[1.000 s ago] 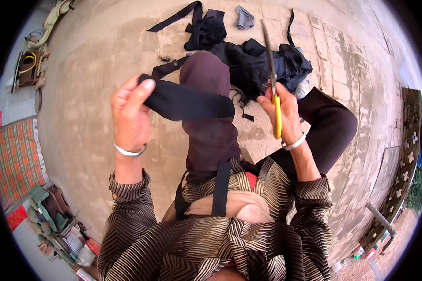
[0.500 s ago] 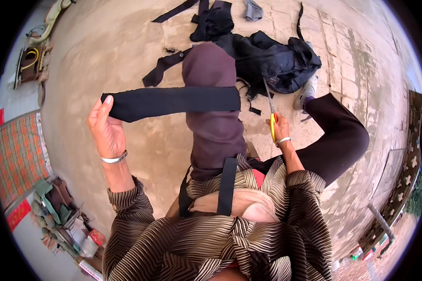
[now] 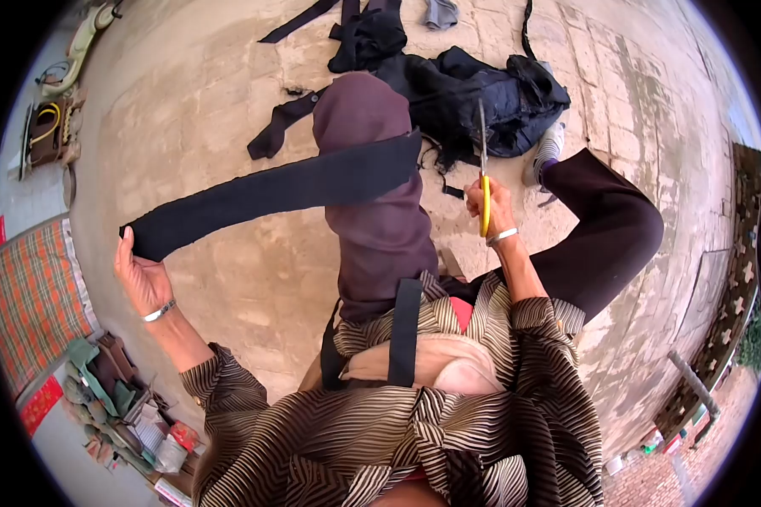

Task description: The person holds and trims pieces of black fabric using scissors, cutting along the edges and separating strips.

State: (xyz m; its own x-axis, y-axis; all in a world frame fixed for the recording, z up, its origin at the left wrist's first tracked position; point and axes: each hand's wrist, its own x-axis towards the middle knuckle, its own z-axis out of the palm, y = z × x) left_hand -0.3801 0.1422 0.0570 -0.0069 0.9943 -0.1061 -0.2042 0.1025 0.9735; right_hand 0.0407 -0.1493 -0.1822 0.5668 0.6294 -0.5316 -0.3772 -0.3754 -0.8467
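Note:
My left hand (image 3: 146, 279) pinches the lower left end of a wide black cloth strip (image 3: 271, 192). The strip slants up to the right, and its far end lies over my bent knee (image 3: 359, 110) in dark trousers. In my right hand (image 3: 492, 207) is a pair of scissors (image 3: 484, 203) with yellow handles, the blades pointing away from me and looking closed. The scissors are apart from the strip. Another narrow black strip (image 3: 406, 334) lies across my lap. Beyond the scissors is a heap of black cloth (image 3: 482, 97) on the ground.
More black cloth (image 3: 368, 38) and a small grey cloth (image 3: 440, 14) lie farther off on the paved ground (image 3: 186, 152). A black scrap with a button (image 3: 283, 122) lies left of my knee. Piled goods (image 3: 118, 397) and a plaid cloth (image 3: 38, 296) are at the left.
My left hand has moved left and down, so the strip now slants and reaches farther out. My right hand has risen slightly with the scissors.

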